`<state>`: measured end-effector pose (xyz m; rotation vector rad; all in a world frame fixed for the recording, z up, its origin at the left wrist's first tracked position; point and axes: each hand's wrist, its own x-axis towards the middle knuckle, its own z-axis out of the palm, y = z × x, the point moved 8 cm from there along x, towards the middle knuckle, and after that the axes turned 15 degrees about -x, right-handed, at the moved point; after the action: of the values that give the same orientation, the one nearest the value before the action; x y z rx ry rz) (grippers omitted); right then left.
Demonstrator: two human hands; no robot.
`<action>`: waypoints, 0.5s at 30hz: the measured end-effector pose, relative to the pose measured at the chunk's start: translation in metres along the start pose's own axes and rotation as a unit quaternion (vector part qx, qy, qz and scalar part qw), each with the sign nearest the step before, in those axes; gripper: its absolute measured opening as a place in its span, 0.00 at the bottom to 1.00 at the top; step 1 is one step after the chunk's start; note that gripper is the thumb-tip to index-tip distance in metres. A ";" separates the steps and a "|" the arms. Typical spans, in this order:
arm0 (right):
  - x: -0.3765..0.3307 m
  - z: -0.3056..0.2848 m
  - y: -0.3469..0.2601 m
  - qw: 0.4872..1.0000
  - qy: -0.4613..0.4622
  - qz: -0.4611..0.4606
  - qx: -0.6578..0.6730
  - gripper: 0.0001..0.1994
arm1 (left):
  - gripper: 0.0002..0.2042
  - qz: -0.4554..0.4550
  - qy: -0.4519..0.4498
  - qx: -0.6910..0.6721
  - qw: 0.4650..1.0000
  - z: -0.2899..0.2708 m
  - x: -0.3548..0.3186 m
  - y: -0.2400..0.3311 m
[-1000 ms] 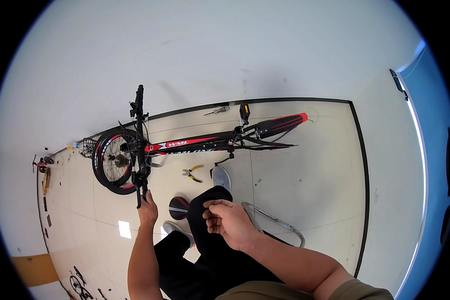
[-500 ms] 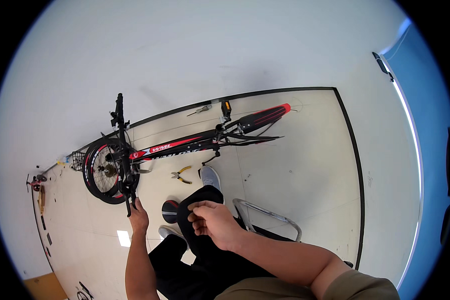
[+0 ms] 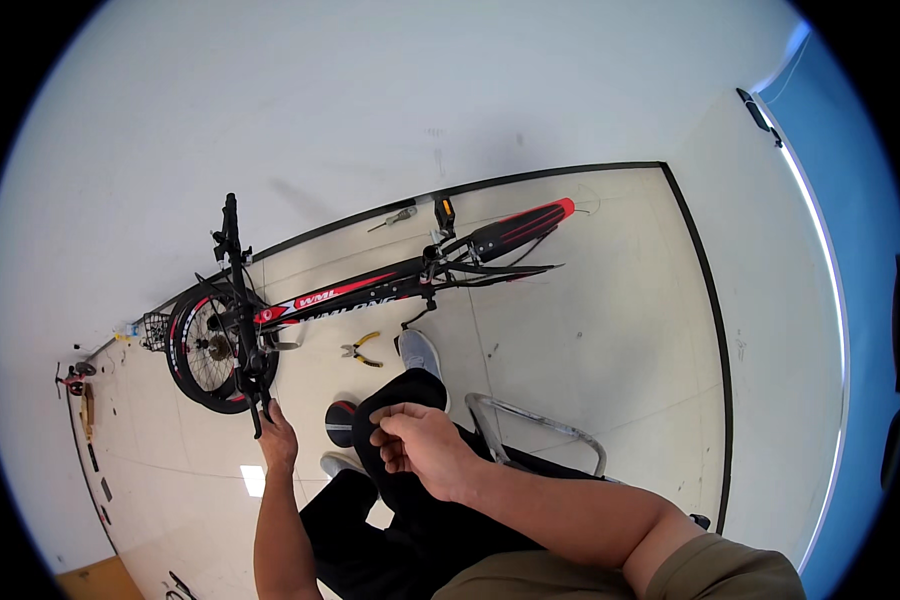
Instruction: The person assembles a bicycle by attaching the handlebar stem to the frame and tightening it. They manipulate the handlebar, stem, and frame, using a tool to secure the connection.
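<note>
A black and red bicycle frame (image 3: pixel 355 292) stretches across the floor ahead of me, its handlebar (image 3: pixel 232 250) on the left. Around the near end of that handlebar my left hand (image 3: pixel 280 442) is closed, at the grip and brake lever (image 3: pixel 258 412). A spoked wheel (image 3: pixel 195 362) with a sprocket cluster sits beside the front end. No wheel shows under the black and red mudguard (image 3: pixel 515 233) at the other end. Above my knee, my right hand (image 3: pixel 425 450) is held with curled fingers and thumb pressed in; anything between the fingertips is too small to make out.
Yellow-handled pliers (image 3: pixel 363 350) lie near my shoe (image 3: pixel 420 352). A screwdriver-like tool (image 3: pixel 394 219) lies by the wall. A red and black saddle-like piece (image 3: pixel 340 424) rests between my feet. A bent metal tube frame (image 3: pixel 545 428) stands at my right.
The view has shifted slightly. My left hand stays on the handlebar end, which has turned a little, and my right hand keeps its curled shape above the knee.
</note>
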<state>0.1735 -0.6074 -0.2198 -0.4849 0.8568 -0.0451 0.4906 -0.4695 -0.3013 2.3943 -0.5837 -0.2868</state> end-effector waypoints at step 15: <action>0.003 0.001 0.000 1.000 0.004 0.000 0.003 0.08 | 0.28 -0.027 -0.001 0.000 1.000 0.002 0.009 -0.022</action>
<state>0.1763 -0.6078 -0.2212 -0.4794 0.8637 -0.0506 0.5054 -0.4598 -0.3178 2.4124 -0.5203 -0.3135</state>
